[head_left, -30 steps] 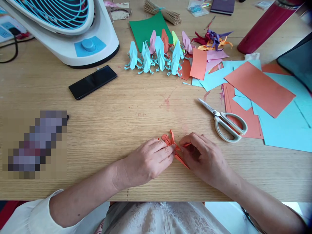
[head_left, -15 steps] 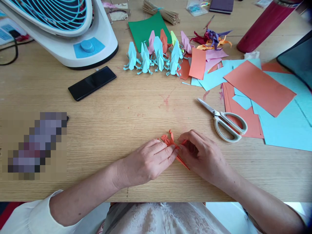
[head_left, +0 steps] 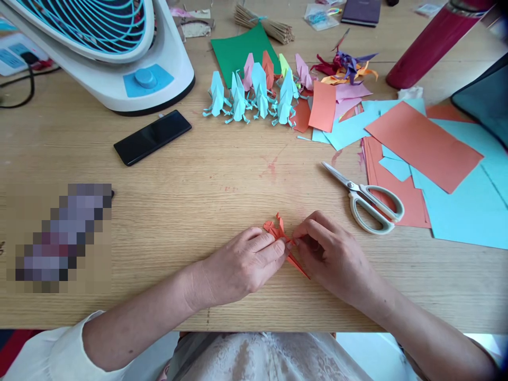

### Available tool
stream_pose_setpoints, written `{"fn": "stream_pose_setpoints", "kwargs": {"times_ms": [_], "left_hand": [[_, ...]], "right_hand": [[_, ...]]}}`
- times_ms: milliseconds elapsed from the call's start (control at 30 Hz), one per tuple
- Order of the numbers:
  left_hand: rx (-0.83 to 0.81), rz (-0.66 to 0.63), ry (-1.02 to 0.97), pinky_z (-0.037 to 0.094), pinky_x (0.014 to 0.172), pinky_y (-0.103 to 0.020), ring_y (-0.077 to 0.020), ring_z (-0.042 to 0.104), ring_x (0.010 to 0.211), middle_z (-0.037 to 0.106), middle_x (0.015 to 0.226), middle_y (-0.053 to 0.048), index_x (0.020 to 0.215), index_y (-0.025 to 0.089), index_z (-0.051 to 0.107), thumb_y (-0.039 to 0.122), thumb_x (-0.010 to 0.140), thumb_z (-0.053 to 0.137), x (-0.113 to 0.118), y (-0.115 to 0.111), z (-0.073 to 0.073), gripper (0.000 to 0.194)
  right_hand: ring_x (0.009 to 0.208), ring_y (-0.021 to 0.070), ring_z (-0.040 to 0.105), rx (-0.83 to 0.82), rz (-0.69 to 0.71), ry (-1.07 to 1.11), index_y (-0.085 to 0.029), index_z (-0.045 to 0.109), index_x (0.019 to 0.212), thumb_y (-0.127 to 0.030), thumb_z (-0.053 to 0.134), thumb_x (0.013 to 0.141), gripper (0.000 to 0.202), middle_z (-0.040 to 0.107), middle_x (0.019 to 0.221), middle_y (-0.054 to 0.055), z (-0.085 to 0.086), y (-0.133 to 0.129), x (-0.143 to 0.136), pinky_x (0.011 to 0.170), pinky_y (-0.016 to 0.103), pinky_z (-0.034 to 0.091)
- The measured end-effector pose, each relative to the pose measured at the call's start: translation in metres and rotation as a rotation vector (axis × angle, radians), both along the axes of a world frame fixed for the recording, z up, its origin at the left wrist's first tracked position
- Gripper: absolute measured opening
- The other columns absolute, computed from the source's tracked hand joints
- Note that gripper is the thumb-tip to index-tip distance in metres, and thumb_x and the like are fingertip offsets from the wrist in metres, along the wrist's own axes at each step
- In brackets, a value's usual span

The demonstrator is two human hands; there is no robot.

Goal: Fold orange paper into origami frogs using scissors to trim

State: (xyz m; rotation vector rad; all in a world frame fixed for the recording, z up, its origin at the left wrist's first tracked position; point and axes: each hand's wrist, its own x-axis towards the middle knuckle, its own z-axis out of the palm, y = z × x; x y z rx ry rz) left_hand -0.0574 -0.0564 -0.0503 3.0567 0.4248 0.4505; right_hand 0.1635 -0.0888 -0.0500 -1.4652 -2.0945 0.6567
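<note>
A small orange folded paper figure (head_left: 278, 230) lies on the wooden table (head_left: 222, 180) near its front edge. My left hand (head_left: 244, 264) presses it from the left, fingertips pinched on its middle. My right hand (head_left: 331, 254) pinches the same paper from the right, and a pointed orange tip sticks out below between the two hands. Most of the figure is hidden under my fingers.
Several finished pale blue and coloured paper figures (head_left: 254, 92) stand in rows at the back. White-handled scissors (head_left: 367, 198) lie right of my hands beside orange and blue sheets (head_left: 428, 148). A black phone (head_left: 153, 136) and a white fan (head_left: 119, 47) are at back left, a red bottle (head_left: 428, 45) at back right.
My right hand's fingers have drawn in closer to the left hand on the orange paper. Otherwise the hands stay in the same spot.
</note>
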Motion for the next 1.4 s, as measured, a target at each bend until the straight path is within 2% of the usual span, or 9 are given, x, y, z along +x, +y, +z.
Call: {"fn": "stream_pose_setpoints", "kwargs": {"times_ms": [200, 533, 700, 800, 1000, 1100, 1200, 1400], "left_hand": [[0.028, 0.008, 0.039, 0.05, 0.092, -0.037, -0.0207, 0.06, 0.104, 0.068, 0.116, -0.01, 0.115, 0.01, 0.066, 0.009, 0.1, 0.042, 0.001, -0.001, 0.003, 0.029], [0.051, 0.029, 0.107, 0.05, 0.091, -0.037, -0.0199, 0.06, 0.101, 0.067, 0.112, -0.009, 0.116, 0.011, 0.065, 0.01, 0.1, 0.045, 0.003, -0.004, 0.006, 0.026], [0.054, 0.02, 0.092, 0.051, 0.092, -0.037, -0.0207, 0.06, 0.104, 0.068, 0.114, -0.01, 0.117, 0.011, 0.065, 0.01, 0.1, 0.043, 0.001, -0.002, 0.006, 0.027], [0.052, 0.006, 0.059, 0.052, 0.093, -0.037, -0.0213, 0.061, 0.105, 0.068, 0.117, -0.012, 0.12, 0.009, 0.063, 0.01, 0.1, 0.043, 0.001, -0.002, 0.006, 0.028], [-0.023, 0.036, 0.017, 0.053, 0.095, -0.038, -0.0203, 0.063, 0.098, 0.068, 0.11, -0.013, 0.118, 0.008, 0.063, 0.012, 0.099, 0.048, 0.003, -0.001, 0.005, 0.024], [-0.035, 0.029, 0.009, 0.055, 0.093, -0.038, -0.0205, 0.064, 0.097, 0.068, 0.108, -0.013, 0.119, 0.007, 0.062, 0.012, 0.1, 0.048, 0.003, 0.0, 0.005, 0.025], [-0.026, 0.031, 0.009, 0.055, 0.093, -0.038, -0.0201, 0.064, 0.095, 0.068, 0.107, -0.013, 0.121, 0.006, 0.061, 0.012, 0.099, 0.048, 0.004, 0.001, 0.005, 0.026], [-0.028, 0.029, -0.037, 0.056, 0.095, -0.038, -0.0202, 0.065, 0.098, 0.069, 0.111, -0.015, 0.12, 0.005, 0.063, 0.01, 0.098, 0.05, 0.003, 0.001, 0.005, 0.026]], "right_hand": [[0.067, 0.0134, 0.05, 0.057, 0.01, -0.031, -0.019, 0.058, 0.083, -0.01, 0.054, 0.091, 0.012, 0.056, 0.081, 0.002, -0.001, -0.001, 0.001, 0.062, 0.028, 0.037], [0.066, 0.013, 0.051, 0.038, 0.004, -0.042, -0.019, 0.058, 0.081, -0.011, 0.06, 0.091, 0.013, 0.056, 0.08, 0.001, -0.003, 0.001, 0.002, 0.061, 0.028, 0.037], [0.068, 0.0121, 0.053, -0.052, 0.043, 0.056, -0.02, 0.061, 0.091, -0.016, 0.061, 0.093, 0.004, 0.058, 0.083, 0.001, 0.0, 0.003, 0.008, 0.06, 0.026, 0.041], [0.071, 0.0133, 0.056, -0.079, 0.048, 0.062, -0.02, 0.06, 0.092, -0.018, 0.064, 0.09, 0.005, 0.06, 0.084, 0.001, 0.002, 0.005, 0.011, 0.06, 0.026, 0.044], [0.067, 0.0135, 0.053, 0.027, 0.142, -0.025, -0.019, 0.06, 0.084, -0.016, 0.061, 0.094, 0.011, 0.057, 0.078, 0.001, 0.0, 0.004, 0.01, 0.063, 0.028, 0.041], [0.069, 0.0156, 0.051, 0.164, 0.231, -0.12, -0.018, 0.061, 0.089, -0.017, 0.054, 0.099, 0.013, 0.057, 0.079, 0.004, -0.002, 0.002, 0.01, 0.065, 0.031, 0.04], [0.069, 0.018, 0.048, 0.302, 0.341, -0.297, -0.017, 0.061, 0.088, -0.01, 0.046, 0.1, 0.021, 0.057, 0.078, 0.005, -0.001, -0.001, 0.011, 0.065, 0.035, 0.037], [0.069, 0.0186, 0.047, 0.386, 0.338, -0.388, -0.018, 0.06, 0.082, -0.012, 0.049, 0.1, 0.022, 0.054, 0.074, 0.004, 0.004, 0.0, 0.016, 0.064, 0.036, 0.036]]}}
